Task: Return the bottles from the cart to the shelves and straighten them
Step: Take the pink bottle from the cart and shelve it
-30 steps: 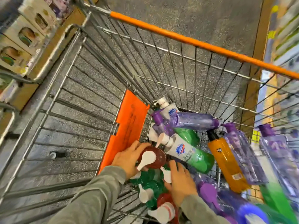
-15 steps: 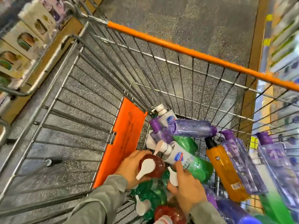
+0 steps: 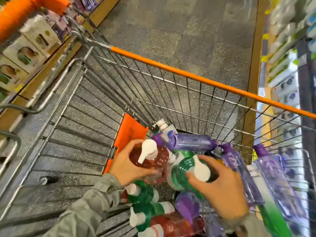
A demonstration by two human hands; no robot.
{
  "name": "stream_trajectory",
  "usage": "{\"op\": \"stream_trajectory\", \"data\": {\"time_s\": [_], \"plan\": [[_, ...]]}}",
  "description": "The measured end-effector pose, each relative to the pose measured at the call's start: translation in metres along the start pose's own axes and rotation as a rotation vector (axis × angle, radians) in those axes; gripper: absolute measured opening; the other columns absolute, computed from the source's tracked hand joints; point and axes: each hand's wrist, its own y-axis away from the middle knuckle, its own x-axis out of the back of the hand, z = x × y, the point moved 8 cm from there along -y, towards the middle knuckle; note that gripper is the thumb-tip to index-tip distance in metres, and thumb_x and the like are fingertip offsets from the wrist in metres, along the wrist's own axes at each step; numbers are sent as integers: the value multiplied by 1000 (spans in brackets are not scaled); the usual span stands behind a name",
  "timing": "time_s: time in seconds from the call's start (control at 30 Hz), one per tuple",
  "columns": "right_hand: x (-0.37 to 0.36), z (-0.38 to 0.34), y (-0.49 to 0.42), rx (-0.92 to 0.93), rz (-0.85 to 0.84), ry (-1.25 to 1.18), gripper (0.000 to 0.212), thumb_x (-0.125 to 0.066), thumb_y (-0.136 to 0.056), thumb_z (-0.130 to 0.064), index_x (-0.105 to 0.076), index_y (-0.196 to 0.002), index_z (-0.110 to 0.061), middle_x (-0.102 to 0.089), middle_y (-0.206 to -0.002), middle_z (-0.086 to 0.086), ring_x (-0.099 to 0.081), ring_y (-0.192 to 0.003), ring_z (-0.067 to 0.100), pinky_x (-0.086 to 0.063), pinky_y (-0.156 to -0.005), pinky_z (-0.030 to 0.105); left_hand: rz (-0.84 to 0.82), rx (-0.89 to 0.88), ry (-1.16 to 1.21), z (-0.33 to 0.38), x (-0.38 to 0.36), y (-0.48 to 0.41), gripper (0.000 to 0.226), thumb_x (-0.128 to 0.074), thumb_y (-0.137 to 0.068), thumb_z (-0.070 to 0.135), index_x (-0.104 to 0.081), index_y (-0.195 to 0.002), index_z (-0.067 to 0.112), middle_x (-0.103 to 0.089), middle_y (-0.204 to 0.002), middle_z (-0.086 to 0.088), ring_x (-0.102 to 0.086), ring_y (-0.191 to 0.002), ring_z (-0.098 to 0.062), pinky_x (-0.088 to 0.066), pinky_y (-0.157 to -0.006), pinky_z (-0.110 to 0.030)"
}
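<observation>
Lots is getting smeared here: the right shelves (image 3: 287, 65) are blurring into white and green streaks, so I can't read any product, and an orange blob (image 3: 25, 14) in the far left corner is too fuzzy to name. The near edge is cutting off both sleeves and a second red bottle (image 3: 171, 224) lying low in the heap, and the right hand (image 3: 222, 190) is hiding the near side of what it's holding. The wire cart (image 3: 95, 127) is sitting on a speckled grey floor (image 3: 188, 31) in an aisle, with an orange bar (image 3: 205, 81) running along its far rim, an orange flap (image 3: 130, 132) leaning inside, and the left shelves (image 3: 34, 40) carrying boxed goods. The bottles are all piling up in the near right end of the basket: purple bottles (image 3: 191, 142), a white bottle (image 3: 168, 132) and green pump bottles (image 3: 143, 194). The left hand (image 3: 126, 166) is wrapping round a red bottle (image 3: 153, 161) just under its white pump (image 3: 147, 150). The right hand's fingers are curling round a green bottle (image 3: 181, 173), right beside the red one. Compared with half a second back, both bottles are sitting higher, up off the heap, where before the hands were down among the pumps. The view is also swinging to show more of the left shelves.
</observation>
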Motion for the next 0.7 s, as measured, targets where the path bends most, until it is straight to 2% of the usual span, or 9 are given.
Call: {"op": "stream_trajectory", "data": {"time_s": [0.1,0.2,0.27,0.3,0.37,0.47,0.53,0.6,0.7], "plan": [[28,-4,0,-3,103,-219,41,-80,-49,-58,-66,-85,-47,-72,-75,-17,-67,-72,5,-56,-74,34,57,-25,36,24,8,0,68,-81,-31,56,-57,-94,49,-60,-97,39,-55,-86,19,-36,-74,2],[61,-12,2,47,237,-322,56,-71,-41,-74,-71,-85,-39,-71,-72,-21,-63,-68,2,-55,-70,26,71,-43,81,47,11,4,70,-83,-30,54,-54,-92,62,-62,-93,36,-57,-84,15,-40,-74,-1],[82,-24,5,111,309,-290,56,-63,-44,-87,-71,-84,-49,-72,-76,-21,-63,-73,2,-56,-73,32,59,-57,84,62,10,8,73,-85,-30,56,-55,-96,58,-65,-95,30,-61,-88,9,-47,-80,-13],[91,-32,8,139,331,-278,50,-61,-48,-87,-69,-85,-55,-71,-78,-23,-63,-75,-1,-55,-75,33,64,-64,77,71,11,10,74,-86,-29,58,-56,-97,58,-66,-95,29,-61,-88,8,-49,-83,-18],[108,-52,15,193,354,-253,34,-59,-55,-81,-64,-83,-62,-68,-80,-31,-61,-75,-9,-54,-74,27,77,-56,90,85,15,11,75,-88,-25,58,-56,-93,62,-64,-92,35,-60,-86,13,-48,-82,-14],[128,-72,25,239,400,-185,40,-52,-56,-88,-62,-85,-63,-68,-81,-26,-60,-72,2,-53,-72,34,45,-81,159,116,20,12,71,-95,-26,41,-60,-87,53,-62,-87,40,-57,-80,18,-42,-73,-1],[142,-83,33,265,450,-157,44,-46,-56,-92,-61,-84,-63,-69,-79,-17,-61,-71,14,-52,-70,38,39,-108,216,139,26,12,72,-97,-28,33,-61,-89,44,-66,-86,32,-58,-77,15,-43,-73,-4],[153,-97,41,293,477,-97,41,-47,-59,-90,-63,-79,-58,-69,-72,-5,-62,-72,22,-50,-67,40,33,-126,274,158,33,12,68,-96,-30,37,-64,-90,39,-69,-88,24,-60,-79,9,-47,-76,-10],[171,-122,62,343,535,-25,44,-55,-64,-75,-70,-83,-37,-65,-63,2,-61,-66,26,-46,-61,41,64,-175,323,189,47,19,66,-94,-33,38,-65,-92,43,-71,-89,18,-61,-80,3,-51,-79,-18]]}}
